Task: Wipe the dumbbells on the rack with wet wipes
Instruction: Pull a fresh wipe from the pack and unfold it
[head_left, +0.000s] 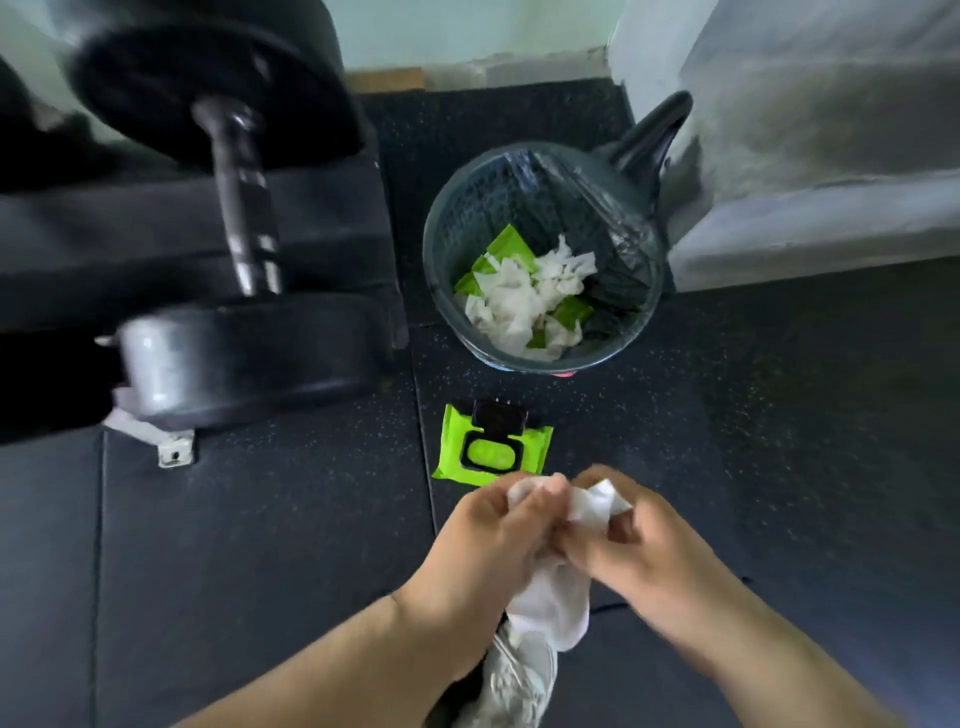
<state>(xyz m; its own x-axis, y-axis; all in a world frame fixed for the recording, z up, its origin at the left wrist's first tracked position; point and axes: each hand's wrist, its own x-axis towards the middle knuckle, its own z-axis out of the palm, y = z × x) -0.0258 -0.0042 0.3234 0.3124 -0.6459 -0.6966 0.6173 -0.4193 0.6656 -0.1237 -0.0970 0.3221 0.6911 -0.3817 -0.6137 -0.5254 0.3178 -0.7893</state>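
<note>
A white wet wipe (589, 501) is bunched between both my hands low in the middle of the view, and part of it hangs down below them. My left hand (493, 540) and my right hand (639, 551) both grip it, fingers closed. Just beyond them a green wipes pack (493, 449) lies on the floor with its black lid flipped open. A large black dumbbell (234, 218) rests on the rack at the upper left, with its metal handle pointing toward me.
A round mesh bin (639, 322) lined with a bag stands beyond the pack, holding used white wipes and green wrappers. A black kettlebell (652, 140) sits behind it. Dark rubber floor mats (260, 545) cover the ground. A pale wall ledge (810, 208) is at right.
</note>
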